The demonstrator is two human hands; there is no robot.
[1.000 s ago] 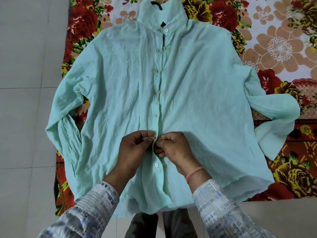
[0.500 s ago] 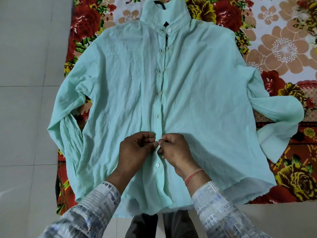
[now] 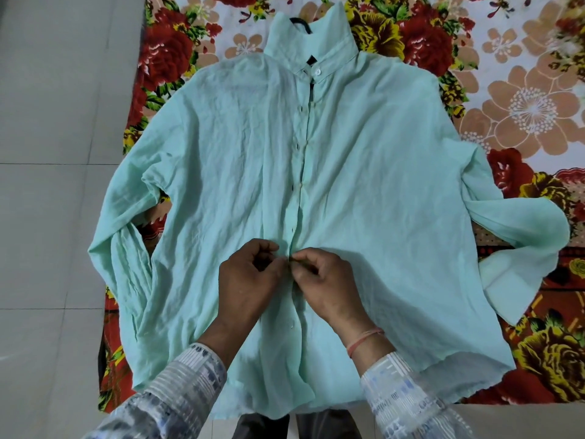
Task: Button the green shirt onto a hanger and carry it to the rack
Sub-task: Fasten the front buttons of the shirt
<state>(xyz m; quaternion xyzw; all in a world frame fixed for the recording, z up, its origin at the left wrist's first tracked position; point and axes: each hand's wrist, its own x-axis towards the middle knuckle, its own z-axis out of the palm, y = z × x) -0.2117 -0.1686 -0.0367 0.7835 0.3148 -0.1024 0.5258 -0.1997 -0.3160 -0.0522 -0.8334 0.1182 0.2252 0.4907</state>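
Note:
The pale green shirt (image 3: 380,191) lies flat, front up, on a floral cloth, its collar at the far end. A black hanger hook (image 3: 302,22) pokes out of the collar; the rest of the hanger is hidden inside. My left hand (image 3: 250,280) and my right hand (image 3: 326,280) meet at the button placket low on the shirt front, fingertips pinching the fabric edges together around a button. Several buttons above them look fastened. One white button (image 3: 292,325) shows below my hands.
A floral cloth (image 3: 522,99) with red and beige flowers covers the surface under the shirt. Grey floor tiles (image 3: 57,153) lie to the left. The shirt's sleeves fold out at left (image 3: 126,248) and right (image 3: 522,236).
My hands stay at the same button on the placket, with the fingertips pressed closer together. The view has tilted slightly, so the shirt sits lower in the frame.

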